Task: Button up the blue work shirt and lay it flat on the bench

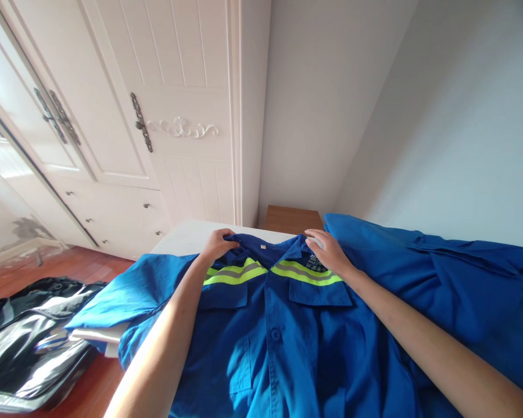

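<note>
A blue work jacket (255,313) lies spread front side up, its collar at the far end. Yellow-green and grey reflective bands cross its chest above two pocket flaps, and white print shows near the right-hand band. A small pale label sits inside the neck. My left hand (218,245) is closed on the jacket at the left side of the collar. At the collar's right side, my right hand (326,251) rests against the cloth with its fingers stretched out and thumb apart. Both sleeves reach outward beneath or beyond my forearms.
The jacket lies on a white-topped table (187,232). More blue cloth (453,290) is heaped at the right, by the wall. A brown wooden box-like piece (293,217) stands behind. White wardrobes (192,69) line the back left. A black and silver bag (35,342) lies on the floor.
</note>
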Action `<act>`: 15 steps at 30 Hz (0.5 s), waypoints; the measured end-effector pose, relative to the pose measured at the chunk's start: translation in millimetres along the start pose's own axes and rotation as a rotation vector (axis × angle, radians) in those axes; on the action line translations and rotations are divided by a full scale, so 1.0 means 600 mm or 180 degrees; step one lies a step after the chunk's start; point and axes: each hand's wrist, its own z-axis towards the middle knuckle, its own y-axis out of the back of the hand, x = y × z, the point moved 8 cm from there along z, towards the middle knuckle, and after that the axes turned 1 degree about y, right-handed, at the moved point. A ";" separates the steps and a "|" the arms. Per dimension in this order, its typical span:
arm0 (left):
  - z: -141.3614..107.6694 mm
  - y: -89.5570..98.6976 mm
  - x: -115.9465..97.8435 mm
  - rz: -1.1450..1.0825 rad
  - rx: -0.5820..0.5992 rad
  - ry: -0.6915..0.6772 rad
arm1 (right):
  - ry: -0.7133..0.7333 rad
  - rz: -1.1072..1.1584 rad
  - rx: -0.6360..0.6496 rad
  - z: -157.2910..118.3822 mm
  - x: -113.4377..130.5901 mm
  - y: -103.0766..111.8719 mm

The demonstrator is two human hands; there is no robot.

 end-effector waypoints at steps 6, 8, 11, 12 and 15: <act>-0.014 -0.001 -0.010 0.0739 -0.0213 -0.0103 | 0.0447 -0.0667 0.0633 -0.018 0.026 -0.034; -0.018 -0.005 -0.013 0.0867 -0.0177 -0.0128 | 0.0484 -0.1018 0.0739 -0.021 0.026 -0.041; -0.022 -0.014 -0.017 0.0889 -0.0027 -0.0176 | 0.0442 -0.1200 0.0708 -0.020 0.028 -0.040; -0.023 -0.017 -0.017 0.0847 0.0010 -0.0161 | 0.0439 -0.1196 0.0695 -0.019 0.030 -0.038; -0.023 -0.017 -0.017 0.0632 -0.0023 -0.0147 | 0.0442 -0.1206 0.0667 -0.019 0.040 -0.032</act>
